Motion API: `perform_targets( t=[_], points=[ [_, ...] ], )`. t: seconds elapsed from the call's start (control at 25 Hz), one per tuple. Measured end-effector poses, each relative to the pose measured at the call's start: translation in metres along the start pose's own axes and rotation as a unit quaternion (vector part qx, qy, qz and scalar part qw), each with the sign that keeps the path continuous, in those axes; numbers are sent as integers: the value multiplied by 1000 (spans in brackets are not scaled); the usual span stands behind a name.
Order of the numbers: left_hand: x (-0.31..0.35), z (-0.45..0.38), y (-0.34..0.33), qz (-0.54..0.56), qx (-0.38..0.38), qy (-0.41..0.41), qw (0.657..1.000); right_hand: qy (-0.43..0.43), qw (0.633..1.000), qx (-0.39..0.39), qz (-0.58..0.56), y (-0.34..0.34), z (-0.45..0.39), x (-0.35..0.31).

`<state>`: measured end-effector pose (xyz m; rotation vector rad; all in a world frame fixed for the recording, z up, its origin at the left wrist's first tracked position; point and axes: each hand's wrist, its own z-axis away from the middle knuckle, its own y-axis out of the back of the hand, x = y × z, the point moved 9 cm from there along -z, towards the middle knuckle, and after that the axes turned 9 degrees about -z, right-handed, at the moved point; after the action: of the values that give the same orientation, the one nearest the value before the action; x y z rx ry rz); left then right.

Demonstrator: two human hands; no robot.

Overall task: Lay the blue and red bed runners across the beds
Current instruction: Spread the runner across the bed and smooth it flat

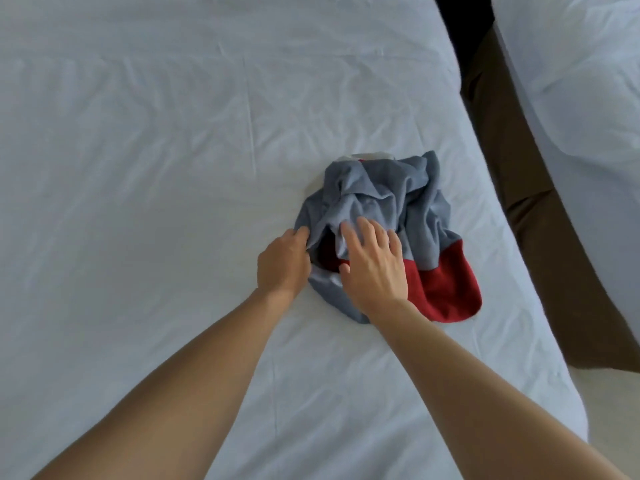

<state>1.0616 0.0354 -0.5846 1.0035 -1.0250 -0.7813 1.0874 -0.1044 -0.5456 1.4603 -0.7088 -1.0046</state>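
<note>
A crumpled heap of blue and red bed runner cloth (388, 202) lies on the white bed (156, 168), right of its middle. The grey-blue fabric is bunched on top and a red part (446, 289) sticks out at the heap's near right. My left hand (282, 263) pinches a blue fold at the heap's left edge. My right hand (372, 265) lies on top of the heap with its fingers spread and lightly bent into the blue cloth. Whether the heap is one runner or two is not clear.
A second white bed (581, 98) stands to the right, across a narrow gap with brown floor (512, 168). The near bed's right edge runs diagonally close to the heap. Wrinkled white sheet stretches away to the left and far side.
</note>
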Motion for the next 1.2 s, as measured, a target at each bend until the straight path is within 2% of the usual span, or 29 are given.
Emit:
perform_targets(
  t=[0.08,0.24,0.4,0.52,0.6,0.72,0.8,0.92,1.08,1.2],
  points=[
    [-38,0,26,-32,21,-18,999,29,1000,-10,1,0,-17,-32],
    [-149,23,98,-131,55,21,990,71,997,-43,-2,1,-48,-119],
    [-240,68,153,-206,45,46,977,162,981,-102,-24,-13,-54,-236],
    [-273,109,137,-156,-8,38,987,223,963,-144,-38,-35,-39,-310],
    [-289,129,111,-80,-51,55,994,243,955,-163,-39,-52,-32,-340],
    [-339,137,86,24,-24,183,982,240,958,-151,-36,-74,-43,-355],
    [-366,126,75,18,-20,221,975,224,965,-135,-11,-85,-65,-354],
    [-380,95,63,26,-6,214,977,213,965,-149,41,-104,-98,-354],
    [-365,53,43,94,-35,189,977,214,934,-265,106,-144,-125,-363],
    [-358,38,40,142,-45,187,971,243,930,-253,108,-138,-134,-370]
  ],
)
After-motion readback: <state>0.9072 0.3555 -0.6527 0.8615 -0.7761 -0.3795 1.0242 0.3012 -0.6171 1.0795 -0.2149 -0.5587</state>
